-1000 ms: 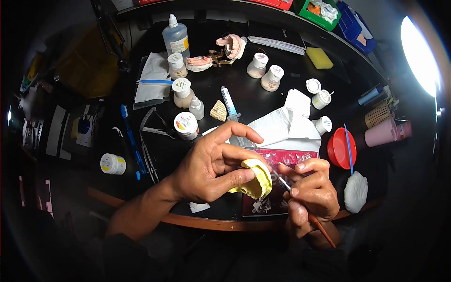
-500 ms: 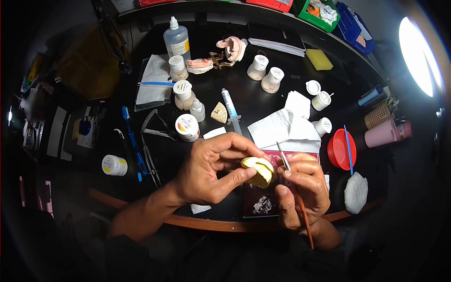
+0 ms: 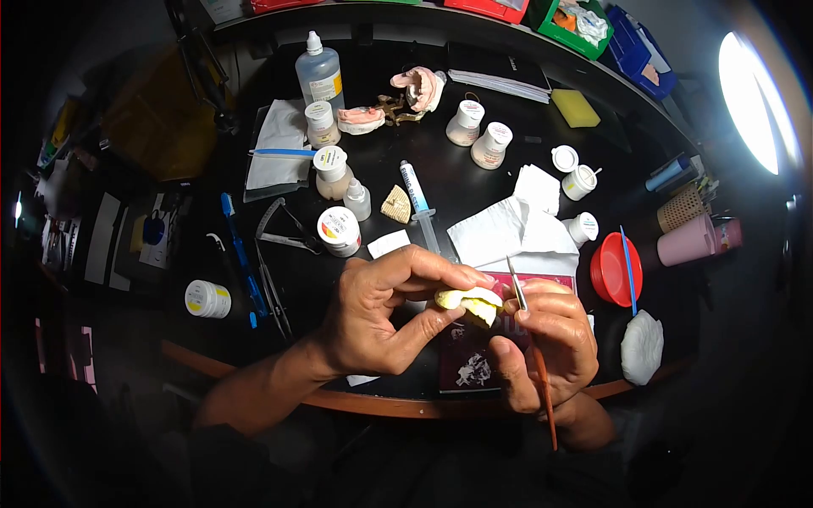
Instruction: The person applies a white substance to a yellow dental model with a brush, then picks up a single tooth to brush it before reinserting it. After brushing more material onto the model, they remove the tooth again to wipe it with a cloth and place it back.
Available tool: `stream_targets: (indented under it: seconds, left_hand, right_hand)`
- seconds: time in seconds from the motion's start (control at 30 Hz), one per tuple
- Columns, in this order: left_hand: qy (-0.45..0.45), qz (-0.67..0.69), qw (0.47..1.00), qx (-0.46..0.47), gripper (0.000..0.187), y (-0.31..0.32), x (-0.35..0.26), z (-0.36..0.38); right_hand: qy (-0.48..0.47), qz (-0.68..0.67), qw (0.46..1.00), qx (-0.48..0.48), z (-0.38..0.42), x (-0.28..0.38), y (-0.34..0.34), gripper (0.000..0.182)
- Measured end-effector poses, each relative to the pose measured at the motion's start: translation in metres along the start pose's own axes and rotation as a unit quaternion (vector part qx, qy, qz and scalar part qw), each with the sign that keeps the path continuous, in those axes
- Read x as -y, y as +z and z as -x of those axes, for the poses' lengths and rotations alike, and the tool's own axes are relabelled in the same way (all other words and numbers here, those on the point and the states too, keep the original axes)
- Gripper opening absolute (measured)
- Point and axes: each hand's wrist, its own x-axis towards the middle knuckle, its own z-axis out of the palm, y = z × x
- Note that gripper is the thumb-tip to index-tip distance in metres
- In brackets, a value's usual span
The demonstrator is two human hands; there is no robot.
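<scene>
Since the frame a second ago, my right hand (image 3: pixel 542 339) has swung the brush (image 3: pixel 532 347) from a slant to nearly upright, and the yellow dental cast (image 3: pixel 471 305) has tipped flatter and drawn closer to the right fingers. My left hand (image 3: pixel 381 317) holds the cast with its grip closed around it: forefinger laid over the top, thumb pressed underneath, the other fingers curled behind. The cast sits between both hands, above the dark red card (image 3: pixel 474 356) that lies near the front edge of the tabletop (image 3: pixel 457 182).

My right grip is pinched shut on the brush, metal ferrule pointing up past the fingertips, reddish-brown handle running down past the wrist. The right fingers touch the side of the cast.

Just beyond the hands lie a white tissue (image 3: pixel 508 229) and a syringe (image 3: pixel 417 199). A red bowl (image 3: pixel 611 269) with a blue stick (image 3: pixel 627 262) across it stands to the right, a white lump (image 3: pixel 641 343) below it. Small white jars (image 3: pixel 339 229) cluster to the left of the syringe, and a pink denture model (image 3: pixel 419 87) sits at the back.
</scene>
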Motion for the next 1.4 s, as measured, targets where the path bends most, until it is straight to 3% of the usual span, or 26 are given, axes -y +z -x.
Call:
stream_targets:
  seconds: [0.13,0.37,0.47,0.53,0.7,0.83,0.97,1.1,1.4]
  left_hand:
    - [0.075,-0.139,0.987,-0.032,0.025,0.001,-0.001,0.001]
    - [0.09,-0.196,0.975,-0.052,0.027,0.003,-0.002,0.002]
    - [0.042,-0.165,0.983,-0.064,0.026,0.008,-0.001,0.004]
    - [-0.04,-0.065,0.992,-0.097,0.024,0.014,-0.003,0.003]
    - [-0.151,0.076,0.979,-0.114,0.022,0.01,0.002,0.002]
    - [-0.222,0.155,0.952,-0.146,0.02,0.01,-0.001,0.0]
    - [-0.287,0.256,0.908,-0.165,0.02,0.006,-0.001,-0.002]
    - [-0.373,0.31,0.859,-0.165,0.015,0.001,-0.001,-0.003]
    - [-0.393,0.37,0.826,-0.163,0.01,0.001,0.005,-0.002]
  right_hand:
    - [-0.012,-0.07,0.997,-0.023,0.008,-0.003,-0.004,0.029]
    - [-0.001,-0.08,0.996,0.028,0.0,0.003,-0.004,0.031]
    - [0.03,-0.113,0.993,-0.004,0.004,0.002,0.004,0.025]
    - [0.034,-0.123,0.991,-0.029,0.004,0.0,0.008,0.023]
    - [-0.006,0.037,0.999,-0.004,-0.003,-0.009,0.013,0.03]
    - [0.072,-0.01,0.997,-0.005,-0.003,0.0,0.018,0.033]
    - [0.087,-0.08,0.993,-0.017,0.002,-0.008,0.023,0.034]
    - [0.084,-0.061,0.995,0.0,0.002,-0.011,0.018,0.034]
    - [0.153,-0.087,0.984,-0.004,0.001,-0.01,0.019,0.021]
